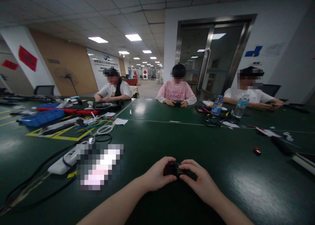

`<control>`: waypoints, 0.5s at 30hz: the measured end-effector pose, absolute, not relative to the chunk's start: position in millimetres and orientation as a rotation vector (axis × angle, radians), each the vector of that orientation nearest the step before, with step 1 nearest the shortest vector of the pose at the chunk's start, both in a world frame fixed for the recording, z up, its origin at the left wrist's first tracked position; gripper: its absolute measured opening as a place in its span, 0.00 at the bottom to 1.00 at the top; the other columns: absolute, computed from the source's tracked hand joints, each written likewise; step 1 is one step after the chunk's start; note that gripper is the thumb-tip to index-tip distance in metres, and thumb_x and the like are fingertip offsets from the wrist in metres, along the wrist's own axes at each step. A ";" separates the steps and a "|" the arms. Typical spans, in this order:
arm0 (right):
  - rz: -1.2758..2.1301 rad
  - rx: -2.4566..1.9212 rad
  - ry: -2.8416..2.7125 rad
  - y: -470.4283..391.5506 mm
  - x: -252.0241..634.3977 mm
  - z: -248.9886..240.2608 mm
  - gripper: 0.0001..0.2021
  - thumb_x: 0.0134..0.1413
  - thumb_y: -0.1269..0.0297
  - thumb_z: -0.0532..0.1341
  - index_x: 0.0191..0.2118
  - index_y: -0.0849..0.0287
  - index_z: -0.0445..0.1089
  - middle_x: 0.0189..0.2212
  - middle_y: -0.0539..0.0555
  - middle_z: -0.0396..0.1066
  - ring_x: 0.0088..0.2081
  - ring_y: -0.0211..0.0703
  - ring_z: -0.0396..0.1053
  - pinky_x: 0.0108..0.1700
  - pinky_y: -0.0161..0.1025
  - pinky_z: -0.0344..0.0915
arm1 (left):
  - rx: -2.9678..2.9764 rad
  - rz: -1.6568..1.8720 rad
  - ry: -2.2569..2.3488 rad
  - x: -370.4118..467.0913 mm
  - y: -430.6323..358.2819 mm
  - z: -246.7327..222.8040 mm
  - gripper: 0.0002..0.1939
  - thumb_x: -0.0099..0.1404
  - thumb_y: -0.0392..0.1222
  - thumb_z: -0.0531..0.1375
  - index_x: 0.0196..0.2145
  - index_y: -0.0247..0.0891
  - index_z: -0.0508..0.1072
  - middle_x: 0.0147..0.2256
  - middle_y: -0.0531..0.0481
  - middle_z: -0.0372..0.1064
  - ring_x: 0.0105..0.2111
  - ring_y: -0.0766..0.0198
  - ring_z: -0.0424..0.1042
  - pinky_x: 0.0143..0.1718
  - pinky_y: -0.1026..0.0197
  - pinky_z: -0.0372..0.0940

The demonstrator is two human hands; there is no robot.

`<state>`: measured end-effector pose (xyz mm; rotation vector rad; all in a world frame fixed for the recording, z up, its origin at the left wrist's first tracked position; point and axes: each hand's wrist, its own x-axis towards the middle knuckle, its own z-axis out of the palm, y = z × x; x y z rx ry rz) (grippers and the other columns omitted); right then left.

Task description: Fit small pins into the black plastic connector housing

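**Small black object (176, 168) held over the green desk (147, 133)**

The small black object is held between the left hand (157, 173) and the right hand (200, 177), at the fingertips of both. Its sides are largely covered by fingers, and its exact shape is lost in the dark; whether the desk is touched by it cannot be told. Both hands are narrowly curled, with thumb and fingers closed on it from either side.

Office workroom, company wall sign (104, 61), glass doors (228, 51), green worktable (150, 139)
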<state>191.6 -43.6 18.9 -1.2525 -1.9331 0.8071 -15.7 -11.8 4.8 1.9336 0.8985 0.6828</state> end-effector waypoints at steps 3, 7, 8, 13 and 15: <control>0.822 -1.239 -1.947 -43.5 190.0 19.7 0.10 0.51 0.67 0.61 0.40 0.51 0.72 0.44 0.52 0.66 0.47 0.46 0.66 0.51 0.43 0.62 | 1.941 0.678 0.932 -14.9 -11.8 6.1 0.25 0.55 0.39 0.63 0.50 0.41 0.62 0.45 0.46 0.64 0.41 0.59 0.66 0.42 0.56 0.63; 0.831 -1.217 -1.950 -44.0 189.3 20.5 0.10 0.51 0.68 0.60 0.40 0.50 0.72 0.44 0.52 0.67 0.47 0.46 0.66 0.51 0.44 0.62 | 1.931 0.653 0.896 -14.9 -13.6 9.2 0.23 0.56 0.39 0.61 0.49 0.40 0.62 0.42 0.48 0.65 0.38 0.61 0.66 0.38 0.58 0.63; 0.831 -1.219 -1.953 -44.2 189.4 20.3 0.10 0.51 0.68 0.61 0.40 0.50 0.72 0.44 0.52 0.67 0.47 0.46 0.66 0.51 0.44 0.63 | 1.932 0.646 0.888 -15.0 -14.0 9.9 0.22 0.57 0.39 0.61 0.49 0.40 0.61 0.41 0.48 0.65 0.38 0.61 0.66 0.38 0.58 0.63; 0.809 -1.213 -1.945 -45.1 190.4 18.7 0.12 0.51 0.68 0.60 0.43 0.50 0.70 0.46 0.53 0.66 0.49 0.47 0.65 0.53 0.46 0.61 | 1.937 0.670 0.866 -15.9 -14.4 10.4 0.21 0.58 0.40 0.60 0.48 0.40 0.60 0.40 0.49 0.64 0.38 0.62 0.66 0.38 0.58 0.63; 0.804 -1.212 -1.941 -45.1 190.7 17.7 0.14 0.50 0.68 0.61 0.44 0.50 0.70 0.48 0.53 0.66 0.50 0.47 0.64 0.54 0.47 0.60 | 1.921 0.681 0.852 -16.1 -13.9 9.5 0.21 0.58 0.40 0.60 0.48 0.40 0.60 0.40 0.49 0.64 0.38 0.61 0.66 0.38 0.58 0.63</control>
